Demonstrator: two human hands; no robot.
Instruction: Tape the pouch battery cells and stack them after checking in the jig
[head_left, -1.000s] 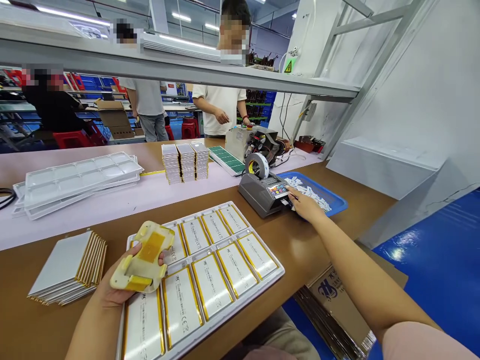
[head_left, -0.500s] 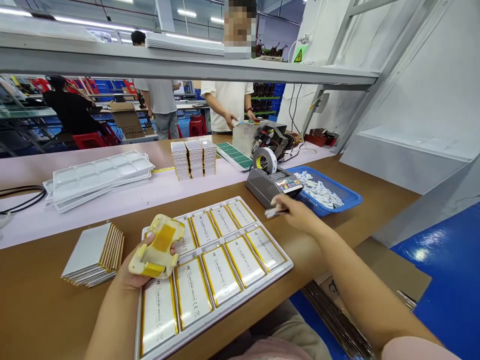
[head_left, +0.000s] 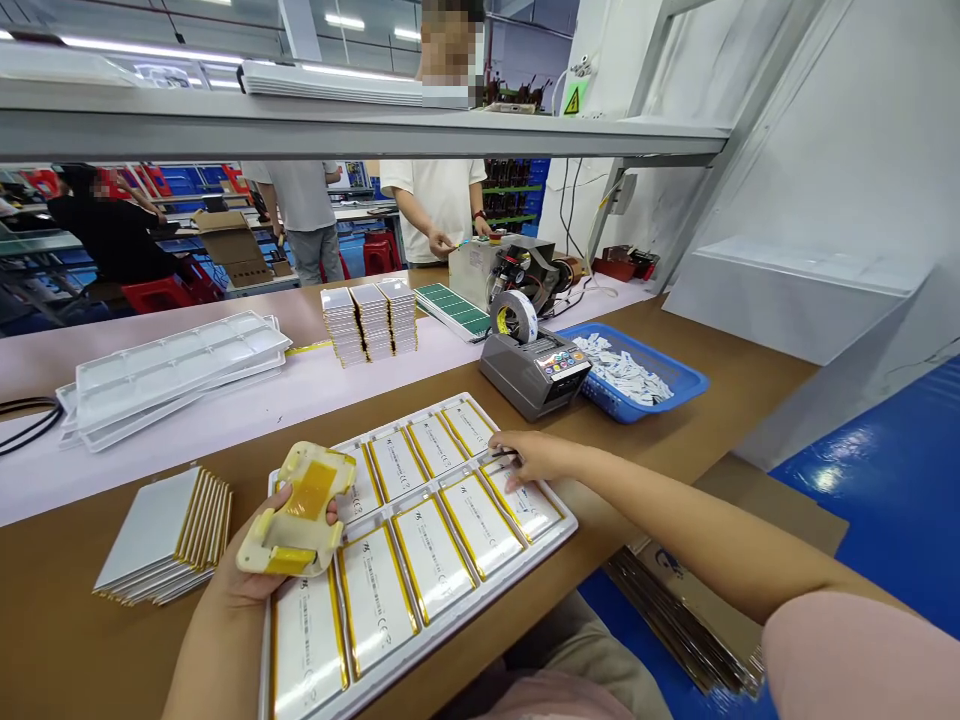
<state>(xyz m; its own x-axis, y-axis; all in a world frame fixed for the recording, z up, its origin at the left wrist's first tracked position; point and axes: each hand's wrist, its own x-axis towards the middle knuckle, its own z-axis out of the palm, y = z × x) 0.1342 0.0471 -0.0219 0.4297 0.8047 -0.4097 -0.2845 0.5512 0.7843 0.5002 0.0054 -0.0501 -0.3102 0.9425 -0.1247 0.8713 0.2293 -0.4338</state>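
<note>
My left hand [head_left: 259, 570] is wrapped round a cream-coloured plastic holder [head_left: 313, 492] with amber tape on its face, above the near left of a white tray [head_left: 416, 648]. Flat white battery packs [head_left: 433, 556] with amber edges and printed labels lie in two rows in the tray. My right hand [head_left: 534, 458] is over the tray's right end, fingers bent down at the pack [head_left: 534, 508] there. A small dark piece shows between these fingers; the rest of it is hidden, so I cannot make it out.
Beyond the tray stand a grey tape dispenser [head_left: 525, 378] and a blue basket [head_left: 686, 388] of small white pieces. Stacked packs [head_left: 150, 525] lie at left, more [head_left: 369, 325] behind, beside empty trays [head_left: 176, 370]. A shelf beam [head_left: 337, 135] crosses above; a person [head_left: 435, 205] stands opposite.
My right hand has moved left and down from beside the tape dispenser to the tray's right end. The white piece seen in its fingers is now mostly hidden. My left hand keeps the holder.
</note>
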